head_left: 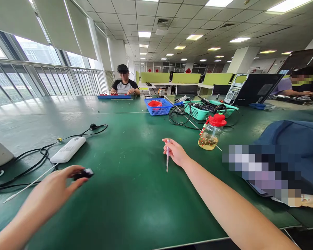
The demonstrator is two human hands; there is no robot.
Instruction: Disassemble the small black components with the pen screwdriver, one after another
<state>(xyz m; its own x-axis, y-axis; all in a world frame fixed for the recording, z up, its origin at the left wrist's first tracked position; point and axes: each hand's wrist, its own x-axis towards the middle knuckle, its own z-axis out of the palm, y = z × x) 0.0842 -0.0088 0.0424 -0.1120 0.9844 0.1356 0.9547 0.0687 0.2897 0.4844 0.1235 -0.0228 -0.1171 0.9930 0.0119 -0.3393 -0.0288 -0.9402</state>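
My left hand (56,185) hovers low at the left over the green table (135,194), thumb and fingers pinched on a small black object (83,173). Further out near the table's middle, my right hand (177,152) grips a slim pen-like tool (167,155) with a clear body, held upright with its tip pointing down. Both forearms reach in from the near edge.
A white power bank (68,149) with black and white cables (41,152) lies left. A glass jar with a red lid (211,132) stands right of centre. Blue basket (158,106), green basket (208,111) and cables sit farther back. A blue bag (292,146) lies right. People sit at the far side.
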